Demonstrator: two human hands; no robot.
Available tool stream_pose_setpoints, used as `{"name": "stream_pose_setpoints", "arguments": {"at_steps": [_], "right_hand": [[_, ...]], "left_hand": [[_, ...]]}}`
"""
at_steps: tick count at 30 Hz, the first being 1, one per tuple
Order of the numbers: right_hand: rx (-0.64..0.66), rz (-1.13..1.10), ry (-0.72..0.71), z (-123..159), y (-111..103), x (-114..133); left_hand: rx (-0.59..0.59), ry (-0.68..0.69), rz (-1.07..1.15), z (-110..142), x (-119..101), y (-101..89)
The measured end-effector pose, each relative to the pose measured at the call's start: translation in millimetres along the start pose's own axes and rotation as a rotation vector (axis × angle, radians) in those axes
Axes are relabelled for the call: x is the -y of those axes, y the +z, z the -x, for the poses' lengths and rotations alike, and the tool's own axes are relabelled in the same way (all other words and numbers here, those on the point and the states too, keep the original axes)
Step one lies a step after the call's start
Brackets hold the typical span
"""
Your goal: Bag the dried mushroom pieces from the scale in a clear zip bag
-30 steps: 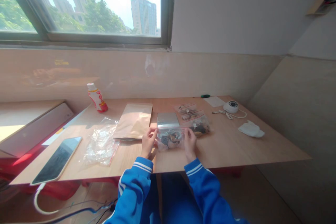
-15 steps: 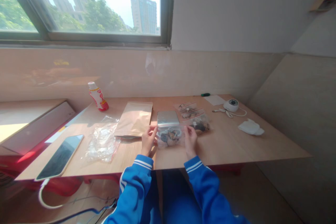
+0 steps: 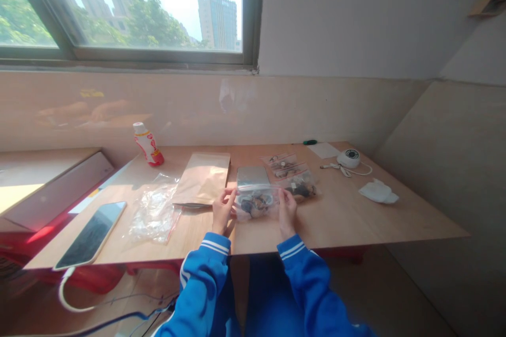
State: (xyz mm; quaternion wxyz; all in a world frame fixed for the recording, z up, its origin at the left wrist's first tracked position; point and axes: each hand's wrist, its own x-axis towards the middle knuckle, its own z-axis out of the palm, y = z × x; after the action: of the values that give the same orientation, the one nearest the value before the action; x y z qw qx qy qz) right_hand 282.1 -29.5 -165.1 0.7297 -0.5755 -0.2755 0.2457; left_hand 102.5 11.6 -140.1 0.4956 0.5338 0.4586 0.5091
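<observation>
Between my two hands is a clear zip bag (image 3: 256, 206) with several small dark and tan pieces inside, too small to name. My left hand (image 3: 223, 210) pinches its left edge near the top. At the opposite edge, my right hand (image 3: 286, 211) grips the upper corner with thumb and fingers. Just behind the bag lies a flat silver-grey rectangular device (image 3: 252, 175), partly covered by it. More filled zip bags (image 3: 302, 184) rest to the right of my right hand. A brown kraft pouch (image 3: 205, 176) lies flat to the left of the device.
Crumpled clear plastic bags (image 3: 154, 213) and a phone (image 3: 90, 234) on a white cable lie at left. A red-and-white bottle (image 3: 148, 145) stands behind them. At right are a small white fan-like device (image 3: 348, 158) with a cord, a crumpled tissue (image 3: 378, 191) and white paper (image 3: 324, 150).
Both hands stay almost in place, still holding the zip bag. The bag's top edge has shifted very slightly; everything else on the table is unmoved.
</observation>
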Motion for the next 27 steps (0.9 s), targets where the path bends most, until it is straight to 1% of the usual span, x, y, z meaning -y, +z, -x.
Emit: {"name": "stream_pose_setpoints", "arguments": {"at_steps": [5,9,14,17,23,27], "right_hand": [[-0.010,0.023,-0.025,0.1,-0.9,0.2],[-0.040,0.045,-0.066,-0.6,-0.9,-0.1],[-0.071,0.080,-0.075,-0.9,-1.1,-1.8],[-0.044,0.088,-0.073,-0.8,-1.5,-2.6],[0.034,-0.013,-0.004,-0.8,-0.1,-3.1],[0.119,-0.082,0.039,-1.2,0.4,-7.3]], "left_hand": [[-0.002,-0.009,0.015,-0.3,1.0,0.1],[-0.007,0.036,-0.029,0.0,2.0,-0.6],[-0.023,0.083,-0.072,-0.5,6.1,-1.1],[-0.040,0.090,-0.056,-0.8,6.5,-0.7],[0.047,0.016,0.045,1.6,0.9,-0.7],[0.055,0.023,0.002,0.1,1.9,-2.1]]}}
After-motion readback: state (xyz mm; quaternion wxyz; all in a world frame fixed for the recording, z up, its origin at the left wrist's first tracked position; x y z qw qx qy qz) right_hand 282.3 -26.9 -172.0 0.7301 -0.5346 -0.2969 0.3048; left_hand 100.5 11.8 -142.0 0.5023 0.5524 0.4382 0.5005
